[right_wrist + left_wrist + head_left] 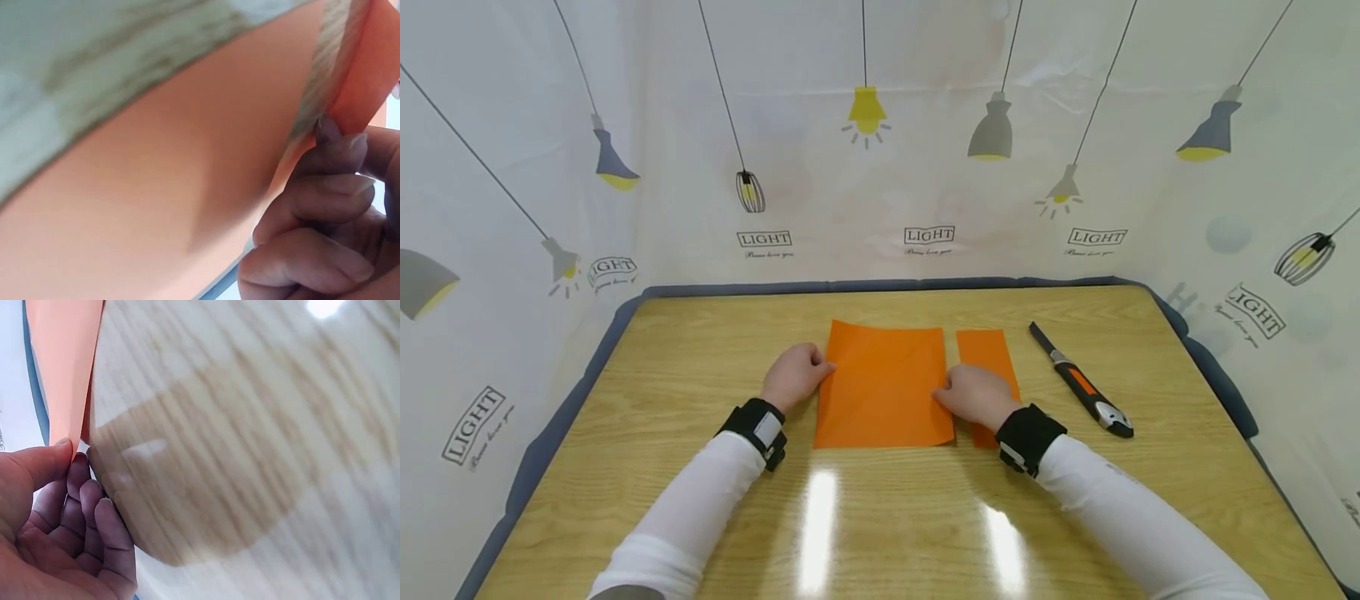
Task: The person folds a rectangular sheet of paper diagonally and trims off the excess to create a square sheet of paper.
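A squarish sheet of orange paper [883, 387] lies in the middle of the wooden table, held at both sides. My left hand [796, 377] pinches its left edge between thumb and fingers; the left wrist view shows the thumb on top of the paper [65, 375]. On the opposite side my right hand [976, 395] pinches the right edge, its fingers curled under in the right wrist view. Beneath and beside that hand lies a narrow orange paper strip [988, 350], partly hidden by it. The sheet's edges look slightly lifted off the table.
To the right of the strip lies a utility knife [1081, 382] with a black and orange handle, its dark blade end pointing away to the upper left. A blue-grey edging [880, 285] borders the table [700, 333], and a white lamp-printed sheet [820, 192] rises behind it.
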A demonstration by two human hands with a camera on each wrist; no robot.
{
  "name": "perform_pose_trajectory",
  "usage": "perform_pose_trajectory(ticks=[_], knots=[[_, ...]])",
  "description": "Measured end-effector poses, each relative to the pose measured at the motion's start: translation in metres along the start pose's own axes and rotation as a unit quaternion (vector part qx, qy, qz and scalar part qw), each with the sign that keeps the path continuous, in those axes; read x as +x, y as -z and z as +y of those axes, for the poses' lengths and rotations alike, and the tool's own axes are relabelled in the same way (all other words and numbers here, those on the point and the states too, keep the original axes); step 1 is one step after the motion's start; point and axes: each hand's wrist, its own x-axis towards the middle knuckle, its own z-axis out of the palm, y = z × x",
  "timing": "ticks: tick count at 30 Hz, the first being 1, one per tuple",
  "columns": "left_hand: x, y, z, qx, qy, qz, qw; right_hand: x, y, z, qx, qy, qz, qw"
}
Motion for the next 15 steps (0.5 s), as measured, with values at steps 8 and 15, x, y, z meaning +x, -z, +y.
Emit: perform_pose_trajectory(ticks=[8,15], knots=[[-0.0008,-0.006,0.0008,0.033,-0.024,0.012,0.9991,-0.0012,-0.0016,-0.0044,-0.036,0.009,0.017,0.999],[-0.001,-0.0063,0.0024,0.048,-0.027,0.009,0.9985,0.0048,-0.0092,-0.0105,-0.15,0.112,0.084,0.979]])
